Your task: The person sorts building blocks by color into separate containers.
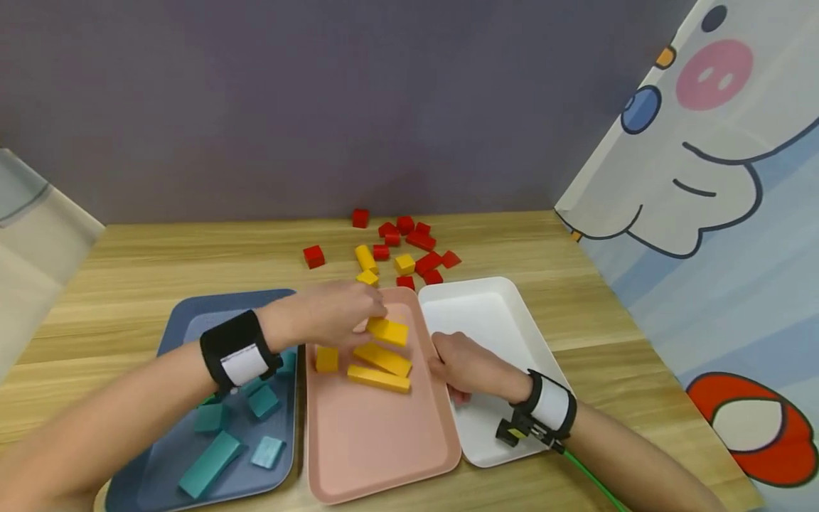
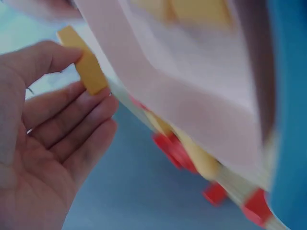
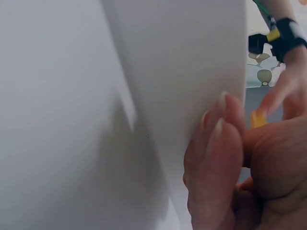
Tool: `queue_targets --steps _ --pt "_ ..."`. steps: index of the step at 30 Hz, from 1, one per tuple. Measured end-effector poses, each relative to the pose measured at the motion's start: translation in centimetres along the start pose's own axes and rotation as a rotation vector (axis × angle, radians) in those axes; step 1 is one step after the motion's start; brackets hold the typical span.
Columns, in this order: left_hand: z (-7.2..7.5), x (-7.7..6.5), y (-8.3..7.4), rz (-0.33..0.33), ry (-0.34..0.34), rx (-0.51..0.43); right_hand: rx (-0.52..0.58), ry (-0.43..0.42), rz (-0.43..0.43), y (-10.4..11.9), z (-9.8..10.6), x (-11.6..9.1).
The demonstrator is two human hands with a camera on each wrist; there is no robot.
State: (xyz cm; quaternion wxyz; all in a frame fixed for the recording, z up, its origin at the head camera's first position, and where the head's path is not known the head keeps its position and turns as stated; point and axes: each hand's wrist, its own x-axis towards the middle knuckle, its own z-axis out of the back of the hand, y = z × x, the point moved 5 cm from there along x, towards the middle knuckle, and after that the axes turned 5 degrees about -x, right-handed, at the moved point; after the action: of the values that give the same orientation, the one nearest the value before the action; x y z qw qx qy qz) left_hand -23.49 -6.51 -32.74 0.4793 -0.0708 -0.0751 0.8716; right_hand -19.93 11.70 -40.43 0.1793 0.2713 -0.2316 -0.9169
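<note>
My left hand is over the far part of the pink tray, where it pinches a yellow block. The left wrist view shows this yellow block between thumb and fingertips. Beneath it in the tray lie a yellow cube and two long yellow blocks. At the seam between the pink and white trays, my right hand grips the rim of the white tray. Its fingers lie against the inner wall in the right wrist view; whether it also holds the pink rim is unclear.
On the left stands a blue tray with several teal blocks. Beyond the trays, several red blocks lie scattered on the wooden table with a yellow cylinder and yellow cubes. A grey wall rises behind.
</note>
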Motion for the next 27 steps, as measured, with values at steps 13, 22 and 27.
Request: queue_targets --steps 13,22,27 --pt "-4.4 -1.5 -7.9 -0.229 0.227 0.035 0.001 -0.005 -0.011 -0.1 0.0 0.0" --pt "-6.2 -1.9 -7.8 -0.237 0.238 0.07 -0.002 -0.007 -0.008 -0.1 0.0 0.2" --pt "-6.2 -1.7 -7.5 -0.224 0.272 0.043 0.003 0.001 -0.004 0.0 0.0 0.2"
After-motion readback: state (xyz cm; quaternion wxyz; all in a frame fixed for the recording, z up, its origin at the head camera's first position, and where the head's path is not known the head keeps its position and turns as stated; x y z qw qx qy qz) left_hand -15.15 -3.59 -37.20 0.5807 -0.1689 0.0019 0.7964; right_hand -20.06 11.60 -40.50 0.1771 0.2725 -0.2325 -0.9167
